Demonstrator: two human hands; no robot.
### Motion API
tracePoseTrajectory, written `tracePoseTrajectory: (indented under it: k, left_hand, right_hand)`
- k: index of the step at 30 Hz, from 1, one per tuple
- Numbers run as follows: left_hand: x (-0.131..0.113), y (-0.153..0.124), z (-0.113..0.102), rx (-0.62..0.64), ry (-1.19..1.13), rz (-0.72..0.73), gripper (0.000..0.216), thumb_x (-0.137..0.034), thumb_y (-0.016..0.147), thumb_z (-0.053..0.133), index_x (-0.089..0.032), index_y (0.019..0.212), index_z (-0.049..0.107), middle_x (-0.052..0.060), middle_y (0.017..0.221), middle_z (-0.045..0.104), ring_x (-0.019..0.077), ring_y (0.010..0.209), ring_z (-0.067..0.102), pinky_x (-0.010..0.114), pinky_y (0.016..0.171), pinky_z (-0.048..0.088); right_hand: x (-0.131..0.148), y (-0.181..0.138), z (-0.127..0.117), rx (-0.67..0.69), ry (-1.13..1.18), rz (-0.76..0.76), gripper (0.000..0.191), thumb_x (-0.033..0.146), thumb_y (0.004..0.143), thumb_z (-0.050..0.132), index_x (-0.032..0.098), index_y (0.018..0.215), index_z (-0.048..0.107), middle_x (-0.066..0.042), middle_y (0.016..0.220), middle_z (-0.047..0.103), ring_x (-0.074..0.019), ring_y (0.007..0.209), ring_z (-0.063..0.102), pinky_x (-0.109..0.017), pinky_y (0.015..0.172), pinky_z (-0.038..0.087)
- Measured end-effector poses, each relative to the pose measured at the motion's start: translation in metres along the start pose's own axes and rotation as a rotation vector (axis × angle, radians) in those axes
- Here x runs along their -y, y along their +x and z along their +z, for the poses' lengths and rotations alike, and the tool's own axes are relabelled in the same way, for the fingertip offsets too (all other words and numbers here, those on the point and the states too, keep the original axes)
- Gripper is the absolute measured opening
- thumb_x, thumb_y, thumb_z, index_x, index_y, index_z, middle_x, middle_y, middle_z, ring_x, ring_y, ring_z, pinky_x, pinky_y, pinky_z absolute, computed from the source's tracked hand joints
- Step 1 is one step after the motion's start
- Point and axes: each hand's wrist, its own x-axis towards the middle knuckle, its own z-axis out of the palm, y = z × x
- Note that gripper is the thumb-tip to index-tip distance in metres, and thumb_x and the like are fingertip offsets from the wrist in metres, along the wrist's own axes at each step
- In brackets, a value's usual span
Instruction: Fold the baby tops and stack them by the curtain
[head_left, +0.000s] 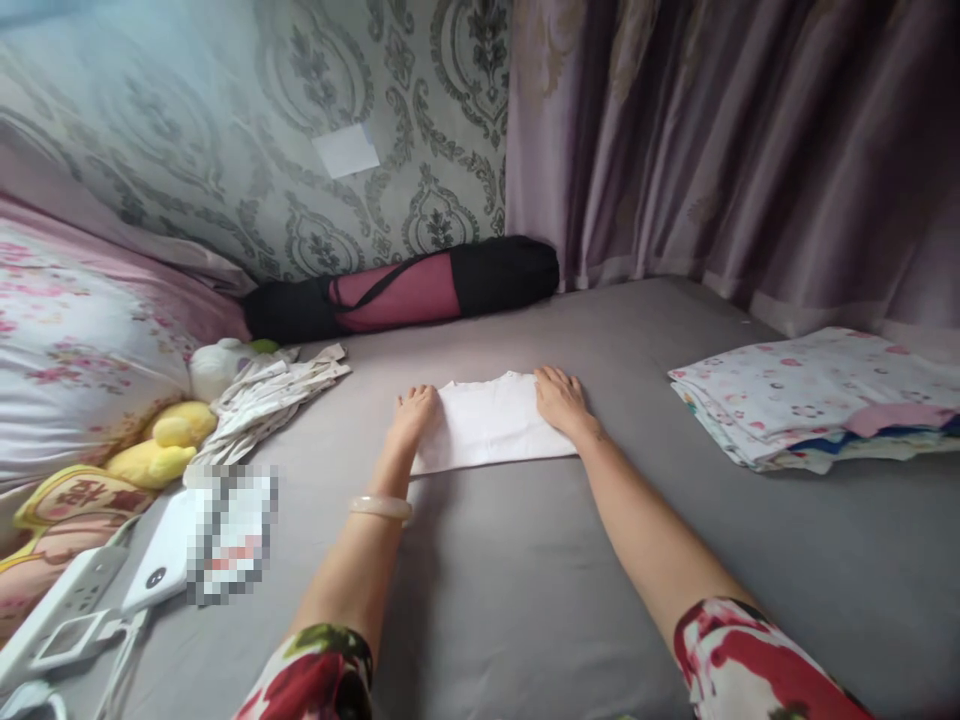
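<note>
A pale pinkish-white piece of clothing (pixel 491 425), folded into a flat strip, lies across the middle of the grey bed sheet (pixel 517 560). My left hand (pixel 418 412) rests flat on its left end, fingers stretched forward. On the far right corner lies my right hand (pixel 559 395), also flat with its fingers extended. Neither hand grips the cloth; both press on it from above. The exact kind of garment cannot be made out.
A stack of folded patterned cloths (pixel 810 390) lies at right. Crumpled cream clothing (pixel 274 395), a yellow plush toy (pixel 169 445), a white phone (pixel 165 550) and a power strip (pixel 67 610) line the left. A long black and maroon bag (pixel 405 290) lies along the wall.
</note>
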Motion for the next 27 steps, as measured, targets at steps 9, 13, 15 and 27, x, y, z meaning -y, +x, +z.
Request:
tracePoseTrajectory:
  k: [9, 13, 15, 27]
  left_hand:
    - [0.017, 0.032, -0.026, 0.134, 0.074, 0.033, 0.038, -0.015, 0.084, 0.047, -0.022, 0.119, 0.059, 0.009, 0.127, 0.061, 0.0248, 0.116, 0.056, 0.046, 0.104, 0.037]
    - [0.015, 0.033, -0.027, 0.129, 0.063, 0.025, 0.037, -0.014, 0.081, 0.050, -0.020, 0.116, 0.061, 0.011, 0.124, 0.064, 0.0266, 0.113, 0.058, 0.041, 0.096, 0.042]
    - [0.014, 0.030, -0.026, 0.107, 0.050, 0.013, 0.039, -0.014, 0.078, 0.052, -0.018, 0.115, 0.062, 0.013, 0.125, 0.063, 0.0284, 0.114, 0.058, 0.041, 0.094, 0.042]
    - [0.053, -0.005, -0.067, 0.055, -0.283, 0.204, 0.025, -0.032, 0.072, 0.058, -0.019, 0.093, 0.062, 0.001, 0.085, 0.066, 0.0181, 0.079, 0.061, 0.025, 0.068, 0.045]
  right_hand:
    - [0.000, -0.001, -0.010, -0.029, -0.028, -0.047, 0.040, 0.006, 0.094, 0.032, 0.016, 0.122, 0.059, -0.013, 0.118, 0.059, -0.0230, 0.106, 0.051, -0.032, 0.090, 0.038]
    - [0.002, -0.002, -0.014, -0.043, -0.028, -0.056, 0.036, 0.008, 0.094, 0.036, 0.018, 0.117, 0.062, -0.013, 0.119, 0.057, -0.0236, 0.106, 0.049, -0.033, 0.089, 0.039]
    - [0.003, -0.003, -0.016, -0.039, -0.028, -0.062, 0.034, 0.009, 0.093, 0.039, 0.019, 0.113, 0.065, -0.013, 0.118, 0.057, -0.0239, 0.107, 0.049, -0.033, 0.089, 0.039]
    - [-0.007, 0.010, -0.067, 0.107, 0.194, -0.127, 0.028, 0.016, 0.087, 0.054, 0.019, 0.109, 0.070, -0.008, 0.112, 0.070, -0.0209, 0.103, 0.062, -0.027, 0.086, 0.044]
